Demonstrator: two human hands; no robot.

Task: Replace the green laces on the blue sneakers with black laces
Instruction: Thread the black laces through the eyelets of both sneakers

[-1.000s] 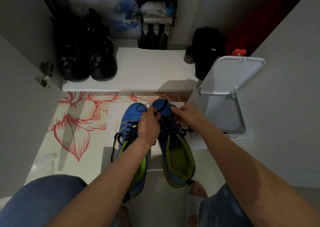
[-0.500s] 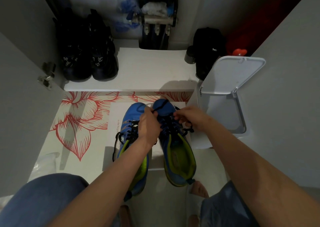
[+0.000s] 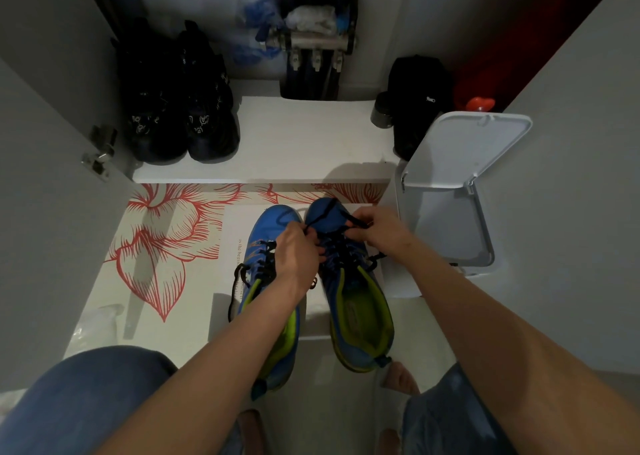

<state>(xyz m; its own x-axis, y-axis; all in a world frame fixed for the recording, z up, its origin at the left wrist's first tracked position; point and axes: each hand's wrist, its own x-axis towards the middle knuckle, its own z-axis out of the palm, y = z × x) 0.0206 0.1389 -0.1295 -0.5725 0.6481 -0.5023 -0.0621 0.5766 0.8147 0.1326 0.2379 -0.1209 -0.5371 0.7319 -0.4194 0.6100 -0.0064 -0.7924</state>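
Note:
Two blue sneakers with yellow-green lining stand side by side on the floor, toes pointing away from me. The left sneaker (image 3: 273,226) carries a black lace whose loose ends hang off its left side. The right sneaker (image 3: 360,316) also has a black lace (image 3: 341,253) threaded through it. My left hand (image 3: 298,257) pinches one end of that lace above the gap between the shoes. My right hand (image 3: 377,229) pinches the other end over the right shoe's toe area. No green lace is visible.
A white bin (image 3: 446,232) with its lid (image 3: 467,149) raised stands right of the shoes. A low white shelf (image 3: 298,142) behind holds a pair of black shoes (image 3: 180,108) and a black bag (image 3: 419,101). Red flower-patterned flooring (image 3: 156,239) lies to the left.
My right hand has shifted slightly right and forward, drawing the black lace end tauter across the right sneaker's toe. My left hand stays at about the same spot.

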